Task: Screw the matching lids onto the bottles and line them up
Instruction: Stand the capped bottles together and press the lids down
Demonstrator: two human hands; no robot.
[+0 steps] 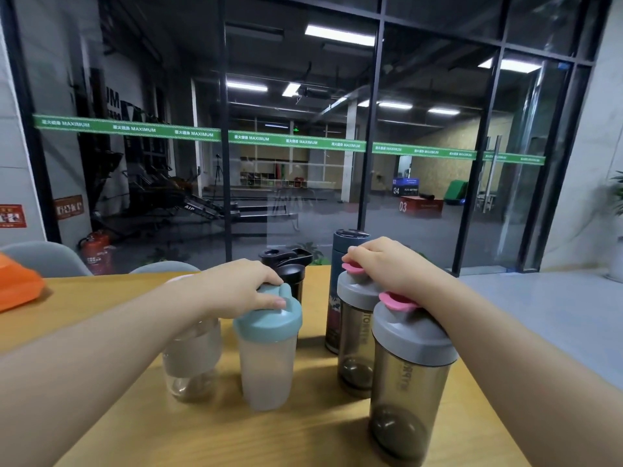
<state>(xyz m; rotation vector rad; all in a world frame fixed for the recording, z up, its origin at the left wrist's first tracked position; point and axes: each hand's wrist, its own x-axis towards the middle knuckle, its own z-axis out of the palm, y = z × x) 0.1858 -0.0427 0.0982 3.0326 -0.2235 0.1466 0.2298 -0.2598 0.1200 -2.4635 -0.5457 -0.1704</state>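
Six bottles stand on the table (135, 416). The left hand (242, 284) curls its fingers over the teal lid (269, 320); the right hand (387, 267) grips the farther grey lid (354, 291).

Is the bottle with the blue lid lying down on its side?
No, the bottle with the blue lid stands upright on the wooden table, with the left hand resting on top of its lid.
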